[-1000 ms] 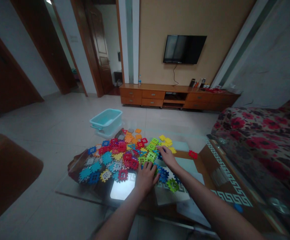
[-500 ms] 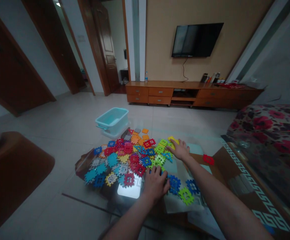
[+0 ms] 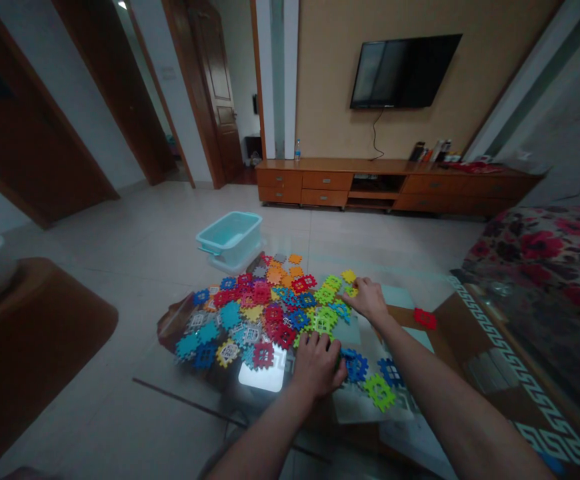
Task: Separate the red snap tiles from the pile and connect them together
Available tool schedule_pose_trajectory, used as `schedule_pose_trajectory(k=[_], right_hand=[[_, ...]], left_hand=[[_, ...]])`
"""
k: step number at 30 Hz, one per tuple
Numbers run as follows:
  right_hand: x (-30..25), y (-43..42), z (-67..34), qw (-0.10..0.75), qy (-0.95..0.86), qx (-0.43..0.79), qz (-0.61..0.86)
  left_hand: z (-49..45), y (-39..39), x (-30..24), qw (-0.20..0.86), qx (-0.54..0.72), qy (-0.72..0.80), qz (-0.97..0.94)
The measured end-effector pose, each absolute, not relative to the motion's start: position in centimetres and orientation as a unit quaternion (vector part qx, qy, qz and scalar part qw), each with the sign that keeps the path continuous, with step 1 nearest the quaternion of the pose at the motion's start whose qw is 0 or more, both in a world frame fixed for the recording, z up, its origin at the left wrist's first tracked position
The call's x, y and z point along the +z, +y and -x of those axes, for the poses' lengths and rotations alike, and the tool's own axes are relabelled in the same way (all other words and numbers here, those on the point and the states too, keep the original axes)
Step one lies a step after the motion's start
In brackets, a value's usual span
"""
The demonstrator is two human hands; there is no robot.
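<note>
A heap of gear-edged plastic building tiles (image 3: 263, 292) in many colours covers the glass table's left and middle. My left hand (image 3: 317, 363) rests at the heap's near side, fingers curled down beside lime green tiles (image 3: 324, 320). What lies under its palm is hidden. Close to its thumb are blue tiles (image 3: 355, 365) and a lime green tile (image 3: 380, 392). Farther out, my right hand (image 3: 369, 300) pinches a yellow tile (image 3: 351, 291) between thumb and fingers. Another yellow tile (image 3: 349, 275) lies just beyond the fingertips.
A light blue plastic bin (image 3: 231, 243) stands behind the heap. One red tile (image 3: 425, 319) lies to the right, near the table's patterned border (image 3: 510, 363). Farther back are a wooden TV cabinet (image 3: 325, 180) and a flowered sofa cover (image 3: 545, 247).
My right hand's spread fingers have drawn together on the yellow tile. My left hand stays curled at the heap's near edge. The whole view has shifted slightly.
</note>
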State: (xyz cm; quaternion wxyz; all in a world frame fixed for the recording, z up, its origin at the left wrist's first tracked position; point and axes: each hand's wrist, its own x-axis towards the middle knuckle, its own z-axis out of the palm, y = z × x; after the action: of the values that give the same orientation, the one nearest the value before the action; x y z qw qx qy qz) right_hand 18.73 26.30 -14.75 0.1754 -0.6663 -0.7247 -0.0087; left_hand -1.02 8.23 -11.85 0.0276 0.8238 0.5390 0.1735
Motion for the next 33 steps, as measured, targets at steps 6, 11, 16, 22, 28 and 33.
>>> schedule_pose_trajectory(k=[6,11,16,22,28,33], right_hand=[[-14.0,25.8,-18.0,0.315,-0.681,-0.006,0.661],[-11.4,26.0,-12.4,0.395,-0.687,0.108,0.600],[-9.8,26.6,-4.8,0.347,-0.774,0.182,0.498],[-10.5,28.6,-8.1,0.226,-0.730,0.151,0.627],[-12.9,29.1,-15.2,0.143,-0.665,0.126,0.722],[-13.5,28.6,-15.0,0.136,-0.649,0.106,0.741]], left_hand=[[1.0,8.4,-11.4,0.021,0.208,0.535,-0.818],[4.1,11.3,-8.4,0.000,0.280,0.669,-0.688],[12.1,13.7,-6.7,-0.043,0.291,0.821,-0.489],[18.5,13.7,-8.6,-0.079,0.232,0.893,-0.376],[19.4,14.5,-10.6,-0.056,0.241,0.890,-0.383],[20.1,14.9,-11.8,-0.052,0.301,0.858,-0.412]])
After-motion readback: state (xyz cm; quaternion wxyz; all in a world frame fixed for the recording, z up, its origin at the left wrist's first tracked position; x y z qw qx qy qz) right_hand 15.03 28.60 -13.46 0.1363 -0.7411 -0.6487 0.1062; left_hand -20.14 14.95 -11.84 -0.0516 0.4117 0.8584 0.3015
